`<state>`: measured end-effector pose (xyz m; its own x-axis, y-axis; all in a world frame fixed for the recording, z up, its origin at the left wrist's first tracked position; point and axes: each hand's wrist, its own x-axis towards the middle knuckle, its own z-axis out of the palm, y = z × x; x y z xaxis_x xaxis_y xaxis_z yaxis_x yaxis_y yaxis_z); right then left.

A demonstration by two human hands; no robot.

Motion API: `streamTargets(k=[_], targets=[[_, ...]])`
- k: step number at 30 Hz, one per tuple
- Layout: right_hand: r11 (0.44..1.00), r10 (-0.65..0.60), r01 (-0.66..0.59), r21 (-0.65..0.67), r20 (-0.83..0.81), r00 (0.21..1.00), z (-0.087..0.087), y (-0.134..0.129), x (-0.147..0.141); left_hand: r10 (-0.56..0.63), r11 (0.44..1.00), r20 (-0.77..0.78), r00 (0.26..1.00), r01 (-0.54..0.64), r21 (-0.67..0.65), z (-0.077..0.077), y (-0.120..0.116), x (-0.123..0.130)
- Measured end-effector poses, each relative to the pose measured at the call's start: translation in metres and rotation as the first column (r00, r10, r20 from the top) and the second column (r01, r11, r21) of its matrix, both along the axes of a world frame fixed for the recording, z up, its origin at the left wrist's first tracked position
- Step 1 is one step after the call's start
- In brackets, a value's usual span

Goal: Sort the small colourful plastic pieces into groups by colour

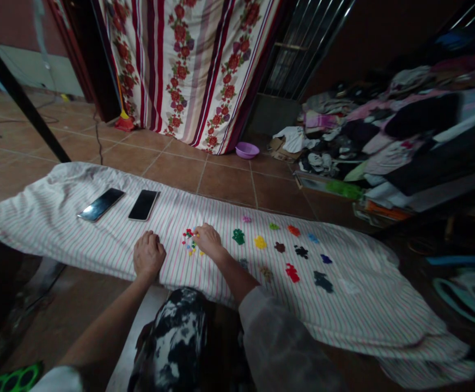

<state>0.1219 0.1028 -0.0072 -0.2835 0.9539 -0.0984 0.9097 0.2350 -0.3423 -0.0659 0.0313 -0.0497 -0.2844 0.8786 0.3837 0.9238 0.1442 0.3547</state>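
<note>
My right hand [208,240] reaches down over a small mixed pile of coloured pieces [190,243], fingertips pinched together at its right side. What sits between those fingertips is too small to make out. Left of the pile, my left hand [149,255] rests on the striped cloth [110,245] with its fingers curled in, and no object shows in it. Right of my right hand, the little pieces lie sorted by colour, among them a green heap [238,236], a yellow heap [260,242], a red heap [292,273] and a dark grey heap [323,281].
Two phones, one silvery [101,204] and one black [143,205], lie on the cloth at left. Beyond it stand a purple basin [247,150], a floral curtain [188,71] and a red broom [125,122]. Piled clothes [368,120] fill the right side.
</note>
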Motion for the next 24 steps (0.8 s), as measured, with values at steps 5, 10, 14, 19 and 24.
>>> streamTargets(k=[5,10,14,19,24], targets=[[0.999,-0.039,0.04,-0.029,0.024,0.999,-0.003,-0.001,-0.003,0.006,1.0,0.0,1.0,-0.006,0.01,-0.001,0.0,0.0],[0.999,-0.034,0.034,-0.004,-0.033,0.999,-0.006,-0.001,-0.001,0.003,1.0,-0.006,1.0,-0.003,0.013,-0.001,0.0,0.0],[0.997,-0.068,0.071,0.02,-0.148,0.987,-0.012,-0.002,0.003,0.01,1.0,-0.034,0.999,-0.01,0.013,-0.002,0.0,-0.001],[0.99,-0.132,0.14,0.002,-0.328,0.936,-0.02,-0.003,0.008,0.004,1.0,-0.038,0.999,-0.003,0.023,-0.001,-0.001,0.0],[0.983,-0.182,0.178,-0.049,-0.431,0.884,-0.023,-0.008,0.011,0.0,1.0,-0.021,1.0,0.001,0.028,0.0,-0.001,0.0]])
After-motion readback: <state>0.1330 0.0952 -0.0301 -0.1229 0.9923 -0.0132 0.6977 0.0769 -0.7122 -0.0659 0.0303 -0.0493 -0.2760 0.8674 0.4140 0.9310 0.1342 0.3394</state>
